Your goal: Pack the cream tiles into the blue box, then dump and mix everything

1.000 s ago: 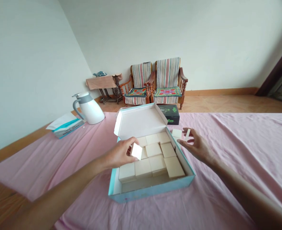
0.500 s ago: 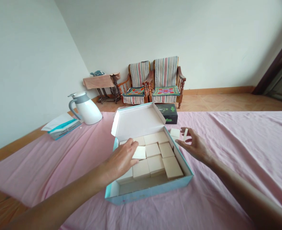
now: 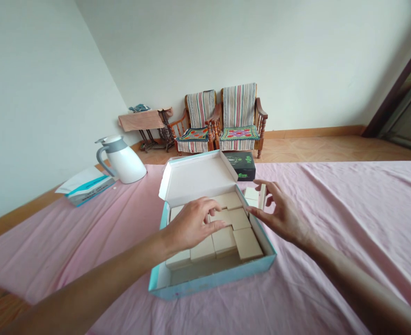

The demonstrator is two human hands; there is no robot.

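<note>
- Cream blocks are seen in the head view packed flat in an open teal box at the centre of the frame. The white lid is folded back toward the upper part of the picture.
- The left hand is laid on top of the blocks in the middle of the box, palm down. Its fingers are loosely spread and pressed on the upper faces, with nothing gripped.
- A bare strip of box floor is left along the near wall, below and to the lower left of those fingers. The left hand is the nearer one to it.
- The right hand is held just outside the right wall of the box. A thin slab is pinched between thumb and fingers and stands on end, its long axis upright.
- A loose block lies flat on the pink cloth between the slab and the box wall, nearer the right hand.
- A black carton behind the lid carries green print too small to be read.
- A white jug and a tissue pack with a teal stripe are set at the left. The pack's lettering cannot be made out.
</note>
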